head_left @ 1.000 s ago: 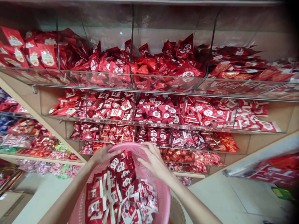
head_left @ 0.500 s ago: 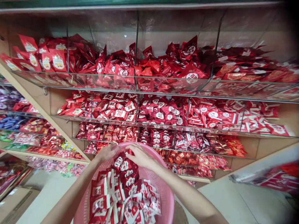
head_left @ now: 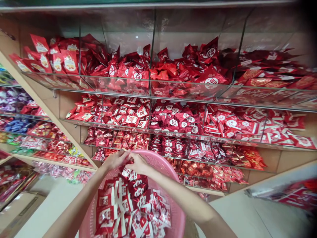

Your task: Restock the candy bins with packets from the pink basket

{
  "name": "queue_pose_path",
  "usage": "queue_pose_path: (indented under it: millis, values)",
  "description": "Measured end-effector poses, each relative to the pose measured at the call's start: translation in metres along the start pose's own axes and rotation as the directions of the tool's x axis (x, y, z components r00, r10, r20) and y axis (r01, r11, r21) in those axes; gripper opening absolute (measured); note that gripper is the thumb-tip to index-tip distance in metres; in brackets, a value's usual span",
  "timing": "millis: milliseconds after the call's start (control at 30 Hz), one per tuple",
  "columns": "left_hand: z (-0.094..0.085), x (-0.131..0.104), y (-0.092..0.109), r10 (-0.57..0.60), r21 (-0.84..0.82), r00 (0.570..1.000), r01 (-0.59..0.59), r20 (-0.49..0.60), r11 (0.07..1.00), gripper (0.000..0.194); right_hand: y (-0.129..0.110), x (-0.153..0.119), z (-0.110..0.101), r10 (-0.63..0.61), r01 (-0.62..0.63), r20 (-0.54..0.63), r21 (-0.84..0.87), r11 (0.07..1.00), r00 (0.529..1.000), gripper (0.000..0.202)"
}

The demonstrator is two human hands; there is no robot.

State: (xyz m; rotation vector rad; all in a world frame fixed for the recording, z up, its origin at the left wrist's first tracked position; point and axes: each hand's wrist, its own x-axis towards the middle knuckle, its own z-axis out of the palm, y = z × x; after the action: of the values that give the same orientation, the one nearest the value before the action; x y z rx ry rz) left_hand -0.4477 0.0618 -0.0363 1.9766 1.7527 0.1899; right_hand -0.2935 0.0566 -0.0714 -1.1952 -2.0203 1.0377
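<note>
My left hand [head_left: 117,161] and my right hand [head_left: 138,164] meet at the far side of a pink plastic basket [head_left: 179,211], above its rim. The fingers of both hands are bent inward and close together; whatever lies between them is hidden. Just beneath them is a stack of dark red candy packets [head_left: 138,183] with white print. Red and white candy packets [head_left: 106,215] stand in rows at the basket's left. Smaller white and red wrapped candies [head_left: 158,211] lie loose at its right.
Ahead rises a tiered shelf with clear dividers, full of red candy packets [head_left: 173,122]. Another shelf at the left carries purple, blue and green wrapped candies [head_left: 17,127]. A cardboard box [head_left: 19,211] rests on the floor at lower left; red packages [head_left: 297,198] lie at right.
My hands have drawn together at the basket's far rim, and my right fingers have curled in from being spread. The view has turned slightly left; the candies in the basket look unchanged.
</note>
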Motion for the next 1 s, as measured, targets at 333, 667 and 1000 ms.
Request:
queue_pose_path:
  millis: [333, 667, 1000]
  values:
    - [0.003, -0.003, -0.014, -0.052, 0.025, 0.998, 0.053, -0.043, 0.998, 0.071, 0.023, -0.01, 0.003, 0.103, -0.059, -0.188, 0.227, 0.972, 0.977, 0.01]
    - [0.004, -0.008, -0.021, 0.013, 0.077, 1.0, -0.014, 0.004, 0.997, 0.057, 0.015, -0.011, 0.007, 0.072, -0.036, -0.26, 0.142, 0.989, 0.963, 0.014]
    - [-0.001, -0.011, -0.024, 0.026, 0.083, 0.999, -0.03, 0.039, 0.996, 0.048, 0.016, -0.013, 0.011, 0.122, -0.091, -0.301, 0.116, 0.989, 0.946, 0.013]
